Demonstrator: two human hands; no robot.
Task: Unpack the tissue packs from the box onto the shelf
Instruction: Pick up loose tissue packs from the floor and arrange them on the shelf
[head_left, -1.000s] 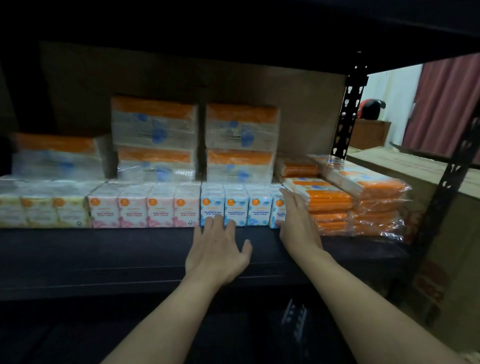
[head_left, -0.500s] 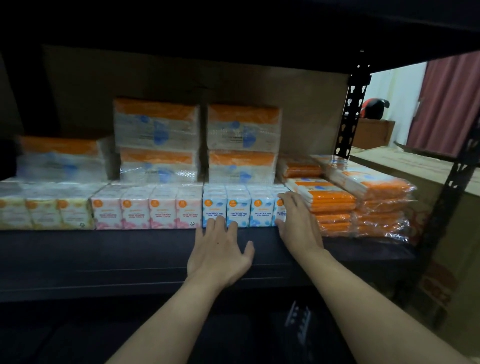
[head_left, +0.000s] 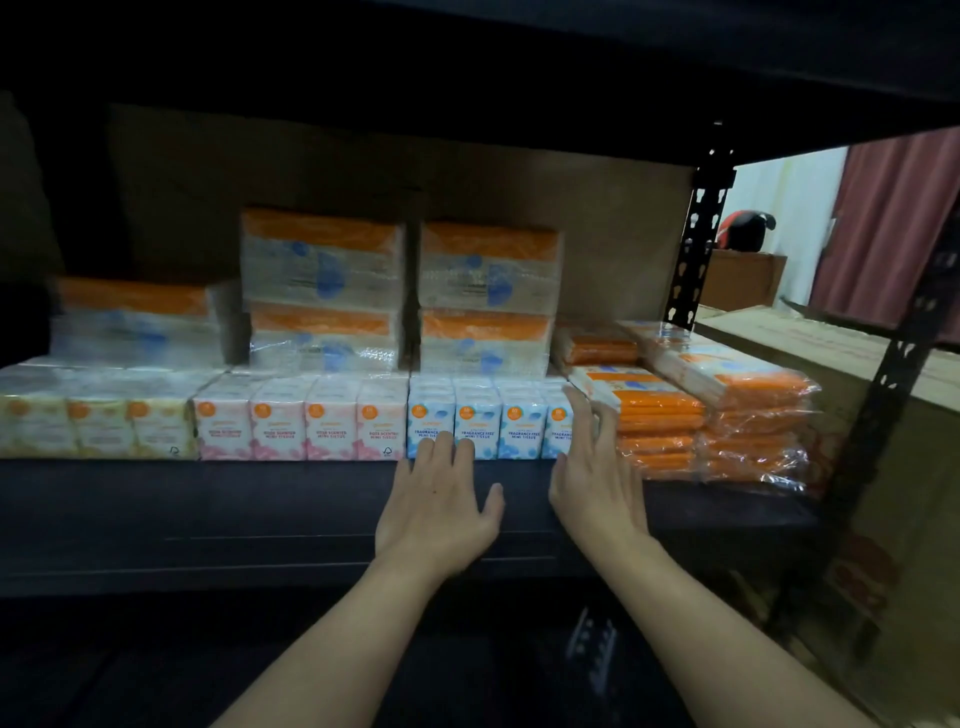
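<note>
Now the left hand (head_left: 439, 512) and right hand (head_left: 592, 478), fingers (head_left: 442, 446) loose, touch the blue-white, orange-dotted tissue packs (head_left: 488, 421).

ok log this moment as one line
phase: placing | blue mini tissue pack: on shelf front row, beside pink pack | left grip: open, fingertips on pack front | right grip: open, at pack's right end
</note>
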